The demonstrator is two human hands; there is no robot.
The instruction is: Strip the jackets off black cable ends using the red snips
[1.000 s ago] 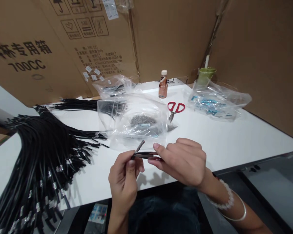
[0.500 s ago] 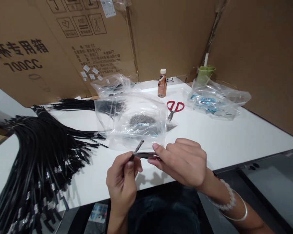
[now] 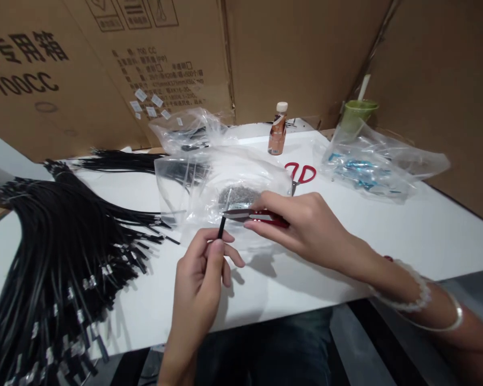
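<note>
Between thumb and fingers, my left hand (image 3: 205, 273) pinches a short black cable (image 3: 221, 227), which points up and has a thin pale end at its top. My right hand (image 3: 301, 225) is closed around small red-handled snips (image 3: 265, 215). The blade tips touch or nearly touch the cable just above my left fingers. Behind them lies a clear plastic bag (image 3: 197, 198) with a mass of small grey pieces (image 3: 238, 194) inside.
Bundled black cables (image 3: 64, 241) cover the table's left side. Farther back are a drink bottle (image 3: 278, 128), red-handled scissors (image 3: 306, 173), a green cup (image 3: 358, 115) and a plastic bag with blue items (image 3: 362, 171). Cardboard (image 3: 298, 53) stands behind.
Both hands have risen a little in view. The snips now show more clearly, their red handles visible in my right hand, and the cable stands more upright. The view has shifted slightly.
</note>
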